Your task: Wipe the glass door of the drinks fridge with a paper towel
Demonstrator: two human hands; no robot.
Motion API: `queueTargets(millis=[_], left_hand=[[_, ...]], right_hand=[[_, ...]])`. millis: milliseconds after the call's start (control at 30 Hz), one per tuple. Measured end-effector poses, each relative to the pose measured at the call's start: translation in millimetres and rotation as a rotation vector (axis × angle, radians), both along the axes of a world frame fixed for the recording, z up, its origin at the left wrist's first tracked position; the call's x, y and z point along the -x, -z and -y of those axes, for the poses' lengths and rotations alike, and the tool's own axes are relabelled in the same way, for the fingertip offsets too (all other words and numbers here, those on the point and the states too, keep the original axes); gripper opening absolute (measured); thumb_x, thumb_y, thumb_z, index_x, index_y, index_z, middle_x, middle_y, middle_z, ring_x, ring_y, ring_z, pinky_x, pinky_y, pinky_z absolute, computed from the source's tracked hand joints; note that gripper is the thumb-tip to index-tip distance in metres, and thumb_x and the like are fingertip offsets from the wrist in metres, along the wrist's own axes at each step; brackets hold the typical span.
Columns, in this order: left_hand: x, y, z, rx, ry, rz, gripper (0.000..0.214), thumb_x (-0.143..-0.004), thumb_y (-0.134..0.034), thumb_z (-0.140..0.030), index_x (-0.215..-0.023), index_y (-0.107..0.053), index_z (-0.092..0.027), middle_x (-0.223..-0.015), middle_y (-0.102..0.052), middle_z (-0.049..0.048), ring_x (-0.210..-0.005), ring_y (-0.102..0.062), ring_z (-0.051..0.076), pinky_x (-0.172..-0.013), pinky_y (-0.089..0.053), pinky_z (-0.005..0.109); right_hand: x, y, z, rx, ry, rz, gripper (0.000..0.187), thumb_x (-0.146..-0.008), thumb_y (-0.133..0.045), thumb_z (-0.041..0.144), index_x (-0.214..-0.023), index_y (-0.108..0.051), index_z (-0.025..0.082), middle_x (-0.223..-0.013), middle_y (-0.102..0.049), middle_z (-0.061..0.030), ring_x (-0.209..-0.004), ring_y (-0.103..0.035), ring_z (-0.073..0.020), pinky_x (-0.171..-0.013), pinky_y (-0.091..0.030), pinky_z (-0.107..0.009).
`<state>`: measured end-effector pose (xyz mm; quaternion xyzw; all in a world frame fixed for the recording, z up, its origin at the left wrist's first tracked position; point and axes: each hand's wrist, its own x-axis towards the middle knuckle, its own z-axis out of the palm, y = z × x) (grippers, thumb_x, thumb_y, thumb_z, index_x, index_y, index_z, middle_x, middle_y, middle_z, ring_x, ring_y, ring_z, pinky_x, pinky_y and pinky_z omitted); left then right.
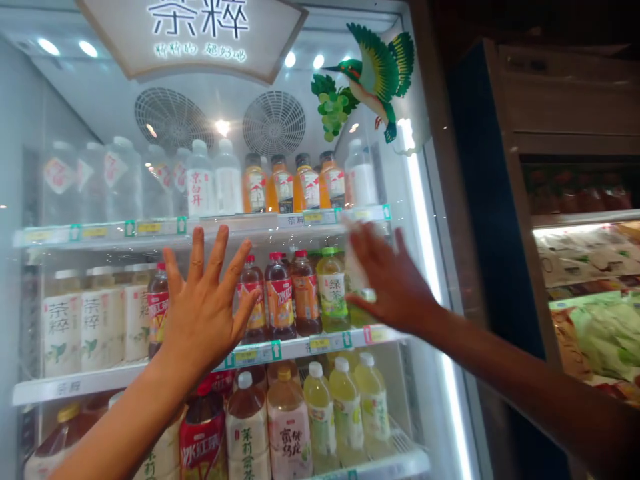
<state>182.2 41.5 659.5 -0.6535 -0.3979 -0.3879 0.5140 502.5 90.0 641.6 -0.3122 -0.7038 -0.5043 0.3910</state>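
a glass-fronted drinks cooler [425, 220] fills the view, its three shelves packed with bottles. on the top shelf [225, 230] stand clear water bottles [200, 180] with white labels, one reading "白开" in red, and beside them four orange juice bottles [283, 183] with dark caps. the middle shelf [310, 345] holds cream bottles [95, 320] marked "茶粹" with a small green bird at the left. right of them are red-capped brown tea bottles [280, 293], then a green-capped bottle [331, 287] whose label shows "绿茶". on the bottom shelf [400, 460] are pale yellow-green bottles [345, 407] with white caps, a pink-labelled bottle [289, 420] and a big red-labelled bottle [203, 440] reading "冰红茶".

the left hand [205, 307] is raised flat in front of the middle shelf with fingers spread wide, gripping nothing; it covers part of the tea row. the right hand [390, 280] reaches in from the right, well apart from the left, its fingers over and its thumb under a pale thing [357, 263] at the right end of the middle shelf. that thing is too blurred to tell whether it is a bottle or a cloth.

above, a sign [200, 20] reads "茶粹" in white, with two round fans [274, 123] behind it and a green bird sticker [375, 67] with grapes at the upper right. yellow price tags line the shelf edges, too small to read. to the right stands a second cabinet [585, 267] with bagged food on lit shelves.
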Motion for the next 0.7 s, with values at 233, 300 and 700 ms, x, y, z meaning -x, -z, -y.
queueTargets(millis=[233,300,700], left_hand=[[42.5,37.7,24.9,0.026,-0.034,0.053,0.081,-0.098,-0.051,-0.041,-0.161,0.000,-0.042,-0.174,-0.001,0.0012,-0.160,0.003,0.033,-0.126,0.004,0.068],[57.1,52.1,29.4,0.042,-0.050,0.059,0.080,-0.098,-0.051,-0.039,-0.162,-0.003,-0.039,-0.174,-0.002,0.0025,-0.160,0.003,0.032,-0.126,0.004,0.067],[143.5,78.1,39.6,0.055,-0.105,0.103,0.077,-0.097,-0.053,-0.034,-0.163,-0.012,-0.035,-0.173,-0.008,0.0053,-0.160,0.001,0.032,-0.127,0.000,0.065]], right_hand=[[31.4,53.8,4.9,0.056,-0.047,0.023,0.104,-0.093,-0.035,0.078,-0.165,0.003,0.013,-0.172,-0.004,-0.0163,-0.156,-0.018,-0.0424,-0.124,-0.025,-0.066],[45.1,65.0,8.6,0.069,-0.071,0.122,0.104,-0.092,-0.037,0.078,-0.165,0.002,0.016,-0.172,-0.008,-0.0145,-0.155,-0.025,-0.0414,-0.123,-0.026,-0.068],[191.6,87.8,28.0,0.046,-0.241,0.367,0.104,-0.089,-0.039,0.083,-0.163,-0.022,0.012,-0.164,-0.039,-0.0092,-0.154,-0.030,-0.0272,-0.123,-0.036,-0.045]])
